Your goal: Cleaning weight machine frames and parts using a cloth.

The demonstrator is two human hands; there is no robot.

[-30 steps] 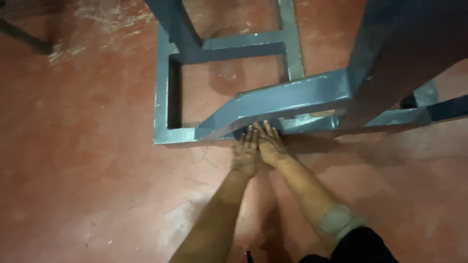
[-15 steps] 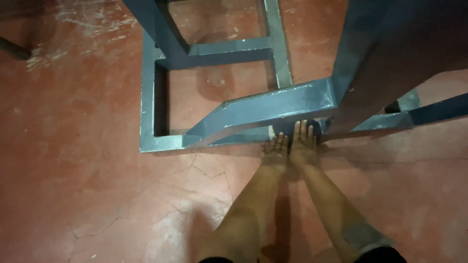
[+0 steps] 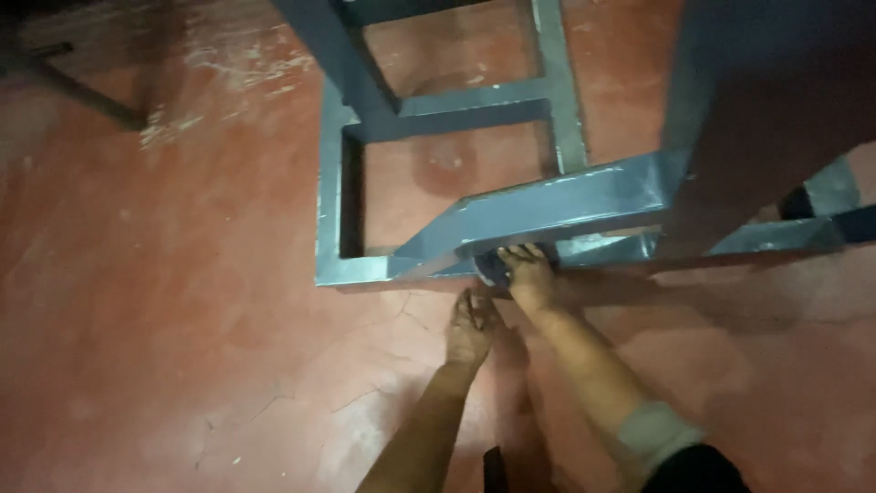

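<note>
A blue-grey painted metal frame (image 3: 333, 228) stands on the red floor, with a slanted brace (image 3: 566, 201) above its base rail. My right hand (image 3: 529, 274) reaches under the brace, its fingers curled over a small dark pad (image 3: 491, 267) that lies on the rail. My left hand (image 3: 472, 324) rests flat on the floor just in front of the rail, fingers slightly apart and holding nothing. Both hands look dirty. A pale band sits on my right forearm (image 3: 648, 429).
The cracked red concrete floor (image 3: 182, 301) spreads to the left and front. A large dark blue metal body (image 3: 776, 100) overhangs at upper right. A thin dark bar (image 3: 82, 91) lies at upper left. Further frame rails (image 3: 474, 100) run behind.
My hands were side by side, flat on the rail. Now my left hand has drawn back onto the floor and my right hand has shifted left, curled on the pad.
</note>
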